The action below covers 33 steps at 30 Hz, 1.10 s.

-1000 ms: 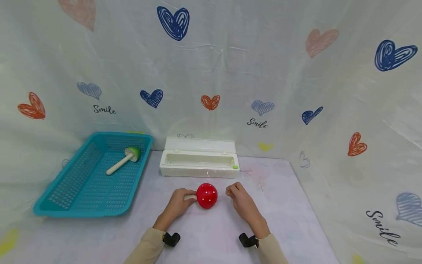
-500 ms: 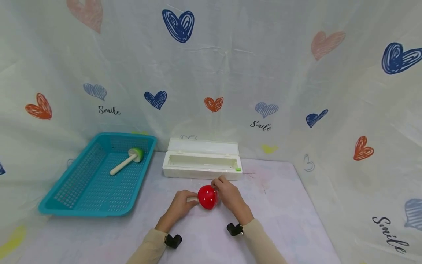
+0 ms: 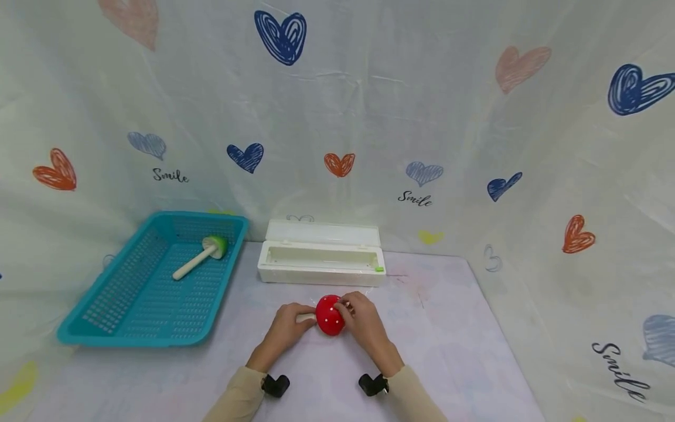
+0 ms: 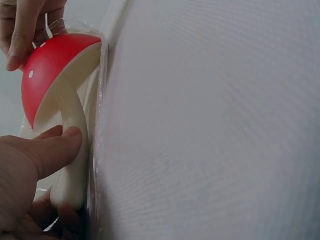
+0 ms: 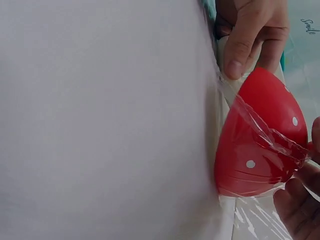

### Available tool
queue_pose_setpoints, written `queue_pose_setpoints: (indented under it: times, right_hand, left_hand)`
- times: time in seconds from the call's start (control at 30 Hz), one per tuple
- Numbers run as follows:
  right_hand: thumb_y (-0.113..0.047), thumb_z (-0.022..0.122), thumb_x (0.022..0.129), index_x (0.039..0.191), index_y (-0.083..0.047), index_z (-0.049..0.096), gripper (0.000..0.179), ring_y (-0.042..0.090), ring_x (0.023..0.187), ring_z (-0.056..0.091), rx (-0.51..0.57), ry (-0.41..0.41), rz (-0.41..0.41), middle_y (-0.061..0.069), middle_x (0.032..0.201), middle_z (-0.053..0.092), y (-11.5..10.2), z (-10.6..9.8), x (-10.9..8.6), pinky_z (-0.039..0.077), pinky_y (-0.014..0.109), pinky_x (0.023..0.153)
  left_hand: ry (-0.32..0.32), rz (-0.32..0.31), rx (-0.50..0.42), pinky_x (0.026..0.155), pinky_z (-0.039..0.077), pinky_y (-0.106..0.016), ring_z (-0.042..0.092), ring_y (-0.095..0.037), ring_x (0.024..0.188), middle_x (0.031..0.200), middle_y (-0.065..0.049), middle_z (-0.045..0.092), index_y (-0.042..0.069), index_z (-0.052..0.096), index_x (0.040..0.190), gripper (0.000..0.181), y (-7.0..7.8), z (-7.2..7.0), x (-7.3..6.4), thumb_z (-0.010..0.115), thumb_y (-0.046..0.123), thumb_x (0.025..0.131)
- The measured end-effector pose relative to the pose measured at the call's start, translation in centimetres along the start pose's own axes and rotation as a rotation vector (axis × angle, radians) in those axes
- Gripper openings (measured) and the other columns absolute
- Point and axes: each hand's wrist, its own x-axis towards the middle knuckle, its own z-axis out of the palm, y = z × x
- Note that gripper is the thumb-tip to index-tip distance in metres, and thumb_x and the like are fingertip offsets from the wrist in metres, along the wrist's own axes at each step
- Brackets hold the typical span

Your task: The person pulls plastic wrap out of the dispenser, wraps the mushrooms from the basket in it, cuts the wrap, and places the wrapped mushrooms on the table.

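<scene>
A toy mushroom with a red, white-dotted cap lies on its side in the middle of the table, its stem pointing left. My left hand holds the pale stem, thumb on top and fingers beneath. Clear cling film runs across the cap in a creased strip, and more of it lies under the mushroom. At the cap's right side, my right hand pinches the film between thumb and fingers, its fingertips right against the red surface.
Behind the hands stands a white cling film dispenser with its lid raised. On the left is a turquoise basket, with a green-capped toy mushroom inside. A heart-printed curtain hangs behind the table.
My right hand has moved left from beside the mushroom onto its cap, bringing the film over the red surface. My left hand stays at the stem.
</scene>
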Motion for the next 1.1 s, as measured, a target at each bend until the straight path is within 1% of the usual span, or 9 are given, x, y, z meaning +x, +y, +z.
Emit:
queue_pose_setpoints:
  times: [0.1,0.17,0.27,0.43,0.57,0.67,0.87,1.0,1.1]
  right_hand:
    - [-0.017,0.085,0.086,0.104,-0.010,0.073,0.023,0.016,0.097,0.067,-0.010,-0.004,-0.020,0.005,0.107,0.070,-0.1,0.3,-0.7,0.061,0.025,0.079]
    - [-0.019,0.085,0.086,0.104,-0.010,0.074,0.024,0.020,0.102,0.066,-0.008,-0.015,-0.023,0.006,0.110,0.070,-0.5,0.7,-0.8,0.062,0.028,0.082]
    - [-0.020,0.084,0.087,0.102,-0.011,0.073,0.021,0.021,0.104,0.065,-0.026,-0.040,-0.008,0.007,0.112,0.069,-0.9,1.3,-0.9,0.062,0.029,0.082]
    - [-0.019,0.084,0.087,0.100,-0.012,0.073,0.019,0.020,0.103,0.064,-0.050,-0.049,0.040,0.007,0.112,0.069,-1.3,1.4,-0.6,0.062,0.029,0.082]
    - [-0.019,0.084,0.087,0.100,-0.011,0.072,0.019,0.022,0.104,0.064,-0.040,-0.050,0.049,0.008,0.113,0.068,-1.3,1.2,-0.4,0.062,0.031,0.082]
    - [-0.019,0.084,0.088,0.100,-0.011,0.073,0.019,0.023,0.104,0.064,-0.029,-0.051,0.047,0.009,0.113,0.069,-1.2,1.2,-0.3,0.062,0.032,0.082]
    - [-0.022,0.084,0.087,0.102,-0.012,0.073,0.020,0.022,0.104,0.066,-0.063,-0.050,0.035,0.007,0.112,0.069,-1.2,1.2,-0.3,0.062,0.031,0.082]
    - [-0.023,0.084,0.088,0.101,-0.013,0.073,0.020,0.022,0.104,0.066,-0.077,-0.060,0.043,0.007,0.112,0.070,-1.1,1.0,-0.3,0.062,0.032,0.083]
    - [-0.024,0.083,0.088,0.102,-0.013,0.073,0.021,0.021,0.105,0.065,-0.081,-0.080,0.063,0.007,0.113,0.070,-1.1,0.8,-0.2,0.062,0.031,0.084]
  left_hand:
    - [0.008,0.002,-0.011,0.097,0.056,-0.054,0.068,-0.033,0.113,0.116,-0.012,0.075,0.008,0.078,0.117,0.028,-0.3,-0.3,-0.4,0.079,0.010,0.089]
    - [0.015,-0.019,-0.022,0.095,0.057,-0.052,0.067,-0.031,0.110,0.119,-0.011,0.074,0.010,0.076,0.120,0.032,-0.7,-1.2,-1.0,0.080,0.009,0.088]
    - [0.007,-0.058,0.007,0.100,0.054,-0.051,0.064,-0.028,0.113,0.121,-0.009,0.071,0.013,0.075,0.118,0.034,-1.4,-3.0,-2.0,0.082,0.005,0.085]
    - [-0.083,-0.090,0.177,0.102,0.048,-0.055,0.058,-0.029,0.112,0.111,-0.005,0.067,0.017,0.074,0.098,0.029,-2.5,-5.8,-3.8,0.089,0.008,0.076]
    - [-0.113,-0.121,0.296,0.096,0.049,-0.052,0.056,-0.028,0.106,0.106,-0.003,0.064,0.020,0.072,0.089,0.028,-3.3,-7.0,-4.5,0.093,0.014,0.072]
    - [-0.111,-0.123,0.332,0.089,0.050,-0.046,0.055,-0.024,0.100,0.101,-0.001,0.061,0.020,0.071,0.083,0.023,-3.4,-7.3,-4.5,0.091,0.013,0.075]
    - [-0.084,-0.039,0.408,0.071,0.048,-0.035,0.051,-0.017,0.081,0.080,0.003,0.056,0.017,0.069,0.074,0.021,-3.0,-7.2,-4.3,0.083,0.005,0.083]
    - [-0.069,-0.015,0.397,0.071,0.047,-0.033,0.050,-0.016,0.081,0.082,0.003,0.055,0.017,0.066,0.080,0.019,-2.5,-7.2,-4.1,0.077,0.005,0.089]
    - [-0.002,0.022,0.353,0.075,0.049,-0.034,0.051,-0.016,0.086,0.087,0.003,0.057,0.017,0.068,0.087,0.014,-1.8,-7.3,-3.5,0.075,0.007,0.092]
